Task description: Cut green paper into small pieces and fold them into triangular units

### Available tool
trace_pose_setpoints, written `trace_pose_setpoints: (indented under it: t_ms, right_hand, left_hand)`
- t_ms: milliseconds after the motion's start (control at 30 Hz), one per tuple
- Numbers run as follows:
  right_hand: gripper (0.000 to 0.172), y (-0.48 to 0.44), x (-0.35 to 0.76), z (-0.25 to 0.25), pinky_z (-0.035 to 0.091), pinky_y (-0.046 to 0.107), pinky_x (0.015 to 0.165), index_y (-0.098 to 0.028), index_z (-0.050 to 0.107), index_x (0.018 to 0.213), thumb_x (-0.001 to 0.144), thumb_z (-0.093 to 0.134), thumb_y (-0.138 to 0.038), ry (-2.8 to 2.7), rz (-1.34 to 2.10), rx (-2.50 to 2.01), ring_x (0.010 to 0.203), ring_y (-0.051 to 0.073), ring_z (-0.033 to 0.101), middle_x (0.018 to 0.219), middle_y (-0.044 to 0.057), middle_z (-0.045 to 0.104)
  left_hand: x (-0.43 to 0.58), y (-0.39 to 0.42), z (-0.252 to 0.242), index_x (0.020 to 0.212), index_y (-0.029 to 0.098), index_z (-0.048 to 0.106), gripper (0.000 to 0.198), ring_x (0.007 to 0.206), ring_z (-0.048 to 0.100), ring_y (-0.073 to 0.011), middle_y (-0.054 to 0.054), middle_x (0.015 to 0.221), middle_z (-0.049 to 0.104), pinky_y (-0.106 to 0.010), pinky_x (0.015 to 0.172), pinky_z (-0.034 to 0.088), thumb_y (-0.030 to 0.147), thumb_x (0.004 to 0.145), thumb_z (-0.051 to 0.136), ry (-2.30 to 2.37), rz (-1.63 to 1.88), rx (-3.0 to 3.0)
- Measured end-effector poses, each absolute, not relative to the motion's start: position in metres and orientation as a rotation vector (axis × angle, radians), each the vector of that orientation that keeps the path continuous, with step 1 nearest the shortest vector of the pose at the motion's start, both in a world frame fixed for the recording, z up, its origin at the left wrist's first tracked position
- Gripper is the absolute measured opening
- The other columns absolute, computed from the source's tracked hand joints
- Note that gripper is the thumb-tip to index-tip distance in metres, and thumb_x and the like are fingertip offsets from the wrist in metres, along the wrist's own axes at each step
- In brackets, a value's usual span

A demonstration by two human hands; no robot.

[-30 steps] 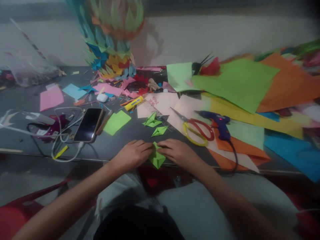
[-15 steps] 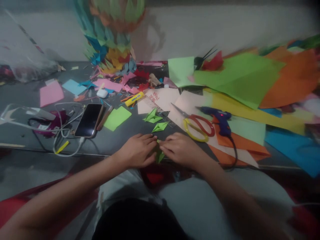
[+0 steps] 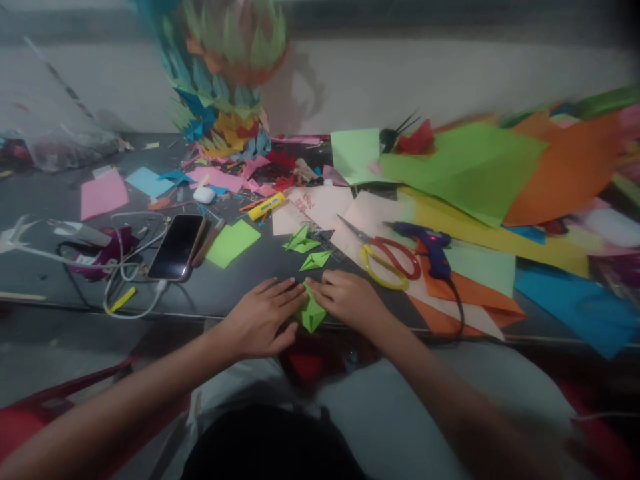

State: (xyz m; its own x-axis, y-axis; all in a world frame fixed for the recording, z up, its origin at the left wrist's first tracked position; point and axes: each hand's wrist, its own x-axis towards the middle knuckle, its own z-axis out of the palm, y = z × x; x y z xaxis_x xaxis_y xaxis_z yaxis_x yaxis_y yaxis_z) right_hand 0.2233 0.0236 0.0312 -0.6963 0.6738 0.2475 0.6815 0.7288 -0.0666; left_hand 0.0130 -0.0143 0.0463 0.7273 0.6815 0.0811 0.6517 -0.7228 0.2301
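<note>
A green folded paper (image 3: 312,316) lies at the front edge of the dark table, between my two hands. My left hand (image 3: 265,317) rests its fingertips on the paper's left side, its thumb apart from the fingers. From the right, my right hand (image 3: 349,299) presses its fingers, held together, on the paper's upper right part. Just beyond them lie two more green folded pieces, a smaller one (image 3: 315,261) and a larger one (image 3: 301,241). A flat green sheet (image 3: 233,244) is farther left.
Scissors (image 3: 385,263) and a blue glue gun (image 3: 431,243) with its cord lie to the right, among large coloured sheets (image 3: 470,163). A phone (image 3: 177,247) with a white cable is at the left. A layered paper structure (image 3: 227,87) stands at the back.
My left hand has shifted down and left and its fingers have spread. More of the green folded paper shows between my hands. The whole view has tilted slightly.
</note>
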Motion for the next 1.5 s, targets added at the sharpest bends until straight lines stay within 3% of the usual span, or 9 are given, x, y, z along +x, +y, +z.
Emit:
trace_pose_setpoints:
  t_ms: [167,400,600,833,1000,1100,1200,1367,1500]
  right_hand:
    - [0.027,0.023,0.224,0.029,0.036,0.026,0.058,-0.019,0.067,0.106,0.090,0.046,-0.026,-2.639,0.030,-1.111,0.067,0.014,0.053,0.072,0.004,0.060]
    - [0.031,0.021,0.231,0.031,0.043,0.025,0.069,-0.019,0.063,0.111,0.092,0.041,-0.026,-2.337,0.377,-1.046,0.079,0.014,0.056,0.087,0.005,0.060]
    - [0.031,0.025,0.230,0.038,0.037,0.029,0.066,-0.018,0.069,0.099,0.091,0.040,-0.027,-2.521,0.164,-1.110,0.072,0.017,0.051,0.080,0.006,0.058]
    - [0.034,0.024,0.223,0.035,0.030,0.029,0.063,-0.019,0.070,0.087,0.092,0.038,-0.030,-2.514,0.100,-1.260,0.069,0.015,0.049,0.073,0.005,0.057]
    - [0.032,0.022,0.228,0.038,0.033,0.030,0.067,-0.020,0.067,0.101,0.093,0.037,-0.028,-2.543,0.207,-1.275,0.075,0.017,0.050,0.081,0.006,0.057]
    - [0.030,0.023,0.235,0.041,0.037,0.031,0.071,-0.022,0.062,0.113,0.091,0.041,-0.024,-2.590,0.338,-1.215,0.080,0.018,0.051,0.086,0.006,0.056]
    - [0.031,0.025,0.242,0.040,0.041,0.033,0.075,-0.020,0.058,0.117,0.088,0.048,-0.027,-2.601,0.451,-1.148,0.087,0.020,0.051,0.092,0.007,0.056]
    - [0.038,0.029,0.244,0.028,0.045,0.035,0.076,-0.017,0.055,0.118,0.087,0.051,-0.039,-2.508,0.414,-1.178,0.088,0.022,0.054,0.096,0.009,0.058]
    - [0.030,0.028,0.240,0.020,0.046,0.035,0.073,-0.017,0.060,0.107,0.085,0.054,-0.037,-2.455,0.260,-1.232,0.083,0.022,0.055,0.090,0.008,0.060]
  left_hand:
    - [0.003,-0.033,0.044,0.131,0.016,0.042,0.046,0.129,0.037,-0.0210,-0.006,0.131,0.052,-0.043,0.106,0.028,0.032,0.088,0.039,1.130,0.224,2.724]
    - [0.023,-0.033,0.037,0.133,0.014,0.039,0.058,0.131,0.033,-0.0237,-0.008,0.137,0.046,-0.044,0.105,0.027,0.051,0.090,0.034,1.288,0.229,2.701]
    - [0.034,-0.023,0.032,0.136,0.011,0.034,0.074,0.131,0.033,-0.0252,-0.012,0.139,0.041,-0.044,0.106,0.027,0.063,0.084,0.033,1.311,0.270,2.693]
    - [0.025,-0.040,0.034,0.136,0.011,0.034,0.078,0.131,0.033,-0.0259,-0.012,0.138,0.043,-0.043,0.107,0.023,0.067,0.082,0.032,1.307,0.238,2.659]
    - [0.023,-0.047,0.042,0.132,0.012,0.037,0.065,0.125,0.039,-0.0262,-0.011,0.135,0.047,-0.043,0.103,0.030,0.057,0.085,0.041,1.315,0.239,2.621]
    - [0.030,-0.033,0.042,0.128,0.011,0.041,0.046,0.106,0.051,-0.0258,-0.013,0.117,0.058,-0.041,0.088,0.042,0.036,0.090,0.039,1.377,0.294,2.614]
    - [0.037,-0.009,0.038,0.127,0.011,0.041,0.037,0.091,0.056,-0.0225,-0.011,0.103,0.062,-0.038,0.078,0.047,0.021,0.092,0.034,1.443,0.391,2.589]
    - [0.045,0.022,0.037,0.116,0.016,0.053,0.028,0.099,0.053,-0.0206,-0.008,0.109,0.058,-0.035,0.085,0.045,0.018,0.091,0.041,1.336,0.381,2.661]
    - [0.047,0.018,0.043,0.103,0.018,0.061,0.021,0.092,0.054,-0.0191,-0.006,0.101,0.059,-0.032,0.080,0.046,0.020,0.090,0.044,1.389,0.281,2.648]
